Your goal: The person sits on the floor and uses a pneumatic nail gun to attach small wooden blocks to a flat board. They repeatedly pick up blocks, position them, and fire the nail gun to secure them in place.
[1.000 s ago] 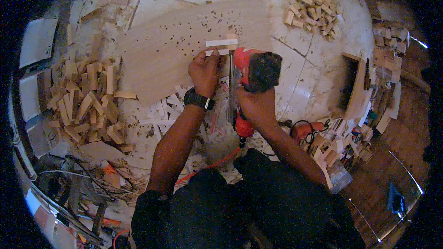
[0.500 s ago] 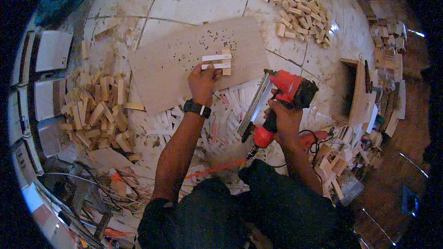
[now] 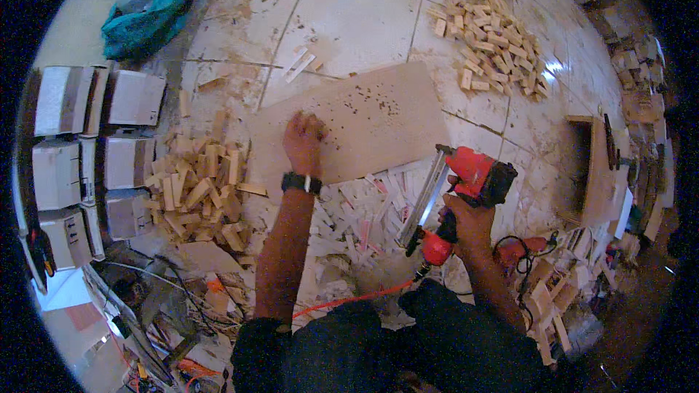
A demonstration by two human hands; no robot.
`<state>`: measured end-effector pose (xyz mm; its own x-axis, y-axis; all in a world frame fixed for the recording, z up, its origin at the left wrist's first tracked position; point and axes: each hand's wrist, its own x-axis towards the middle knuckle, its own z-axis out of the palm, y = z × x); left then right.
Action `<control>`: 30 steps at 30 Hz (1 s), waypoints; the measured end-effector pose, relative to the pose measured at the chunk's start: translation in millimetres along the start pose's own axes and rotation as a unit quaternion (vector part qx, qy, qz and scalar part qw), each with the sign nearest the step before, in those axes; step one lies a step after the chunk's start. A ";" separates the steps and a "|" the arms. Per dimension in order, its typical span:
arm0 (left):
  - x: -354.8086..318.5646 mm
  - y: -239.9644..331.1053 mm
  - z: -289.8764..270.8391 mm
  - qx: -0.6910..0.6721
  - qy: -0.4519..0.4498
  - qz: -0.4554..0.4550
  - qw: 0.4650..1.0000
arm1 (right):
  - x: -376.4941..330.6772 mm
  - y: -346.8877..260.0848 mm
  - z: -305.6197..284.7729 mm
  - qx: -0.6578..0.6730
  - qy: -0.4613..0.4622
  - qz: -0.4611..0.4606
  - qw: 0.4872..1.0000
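Your right hand (image 3: 466, 220) wraps its fingers tight round the red nail gun (image 3: 466, 189), lower right, muzzle lifted off the work | your left hand (image 3: 304, 142), fingers curled, presses the pitted backing board (image 3: 364, 120) at centre, steadying it | block pile (image 3: 495, 40) upper right, within reach.

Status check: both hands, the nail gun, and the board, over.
Left hand fingers down on the plywood board, nothing seen in it. Right hand grips red nail gun, off the board's right edge. Wood offcuts litter the floor between.
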<state>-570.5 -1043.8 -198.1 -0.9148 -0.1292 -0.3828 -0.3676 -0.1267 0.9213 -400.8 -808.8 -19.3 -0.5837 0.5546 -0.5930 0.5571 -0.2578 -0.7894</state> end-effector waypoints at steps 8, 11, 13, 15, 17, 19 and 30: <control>39.2 23.5 -90.1 0.505 0.075 0.275 0.815 | 2.7 3.3 -4.8 -0.008 -0.010 -0.016 1.000; 110.6 49.5 -139.4 0.609 0.080 0.268 0.742 | 1.8 0.1 -0.7 -0.005 -0.023 -0.007 1.000; 162.5 70.4 -170.3 0.670 0.063 0.254 0.694 | 2.9 -3.5 -0.1 -0.023 -0.028 0.010 0.999; 188.0 70.1 -187.2 0.723 0.074 0.260 0.635 | 3.8 -2.0 2.5 -0.010 -0.018 -0.001 1.000; 200.4 68.2 -194.7 0.773 0.112 0.260 0.568 | 5.5 1.0 3.9 0.000 -0.015 -0.016 1.000; 212.0 80.8 -194.6 0.771 0.046 0.235 0.590 | 6.2 3.7 4.5 0.003 -0.018 -0.038 0.999; 32.6 65.4 -57.0 -0.058 -0.296 -0.099 0.948 | 4.7 -2.7 14.3 -0.041 0.002 0.029 0.999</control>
<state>-614.8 -1112.4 -154.1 -0.7756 0.4790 -0.4111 -0.5530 -0.2017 0.8084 -413.5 -816.8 -22.2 -0.5473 0.5430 -0.6368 0.6361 -0.2246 -0.7382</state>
